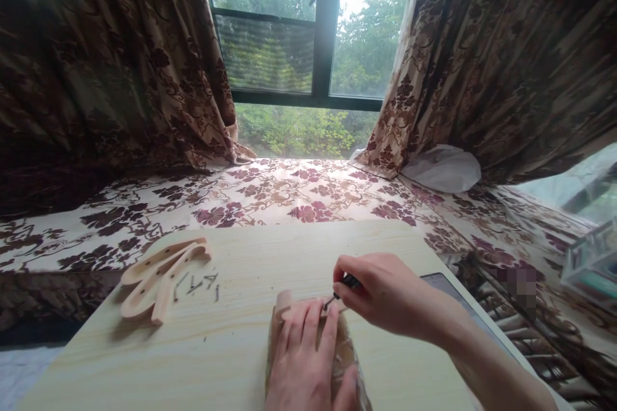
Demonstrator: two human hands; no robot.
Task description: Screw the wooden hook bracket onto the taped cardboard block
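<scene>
My right hand (371, 289) is closed round the black handle of a screwdriver (351, 280). Its thin shaft slants down to a spot beside my left fingertips, where a small dark screw head seems to be. My left hand (306, 356) lies flat, fingers stretched out, pressing on a pale curved wooden piece (284, 302). Under that piece is a brown block wrapped in clear tape (349, 350), partly hidden by my left hand. To the left, several curved wooden pieces with screw holes (164, 276) lie fanned out, next to several loose screws (195, 286).
The light wooden table (231, 359) holds everything. A dark flat device (448, 286) lies at its right edge, partly behind my right forearm. Beyond stand a flower-patterned ledge (289, 192), curtains (164, 64) and a window. A white bag (443, 169) and a clear box (590, 263) sit right.
</scene>
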